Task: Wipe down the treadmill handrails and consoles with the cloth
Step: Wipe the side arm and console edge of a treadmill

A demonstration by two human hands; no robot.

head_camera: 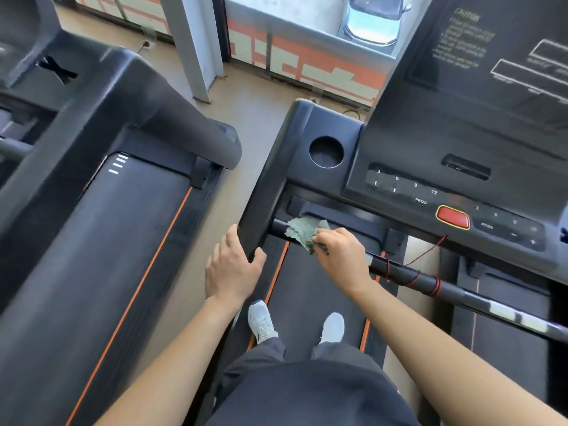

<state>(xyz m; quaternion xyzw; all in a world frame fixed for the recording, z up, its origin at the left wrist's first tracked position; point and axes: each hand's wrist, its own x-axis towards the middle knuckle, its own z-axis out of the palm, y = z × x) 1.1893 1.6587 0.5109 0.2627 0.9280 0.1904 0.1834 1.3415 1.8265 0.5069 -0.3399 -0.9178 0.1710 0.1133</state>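
I stand on a black treadmill belt [310,290]. My right hand [341,256] is closed on a grey-green cloth [302,230] and presses it onto the left end of the black crossbar [408,276] below the console [430,186]. My left hand [233,265] grips the end of the black left handrail [261,198], thumb on its inner side. The console has number buttons, a round cup holder [326,152] and a red stop button [452,217]. A red cord [427,252] runs from the console and winds round the crossbar.
A second black treadmill [101,192] stands close on the left, separated by a narrow strip of brown floor [242,118]. A grey pillar [193,47] and an orange-and-white low window wall [307,56] lie ahead. My white shoes [264,322] are on the belt.
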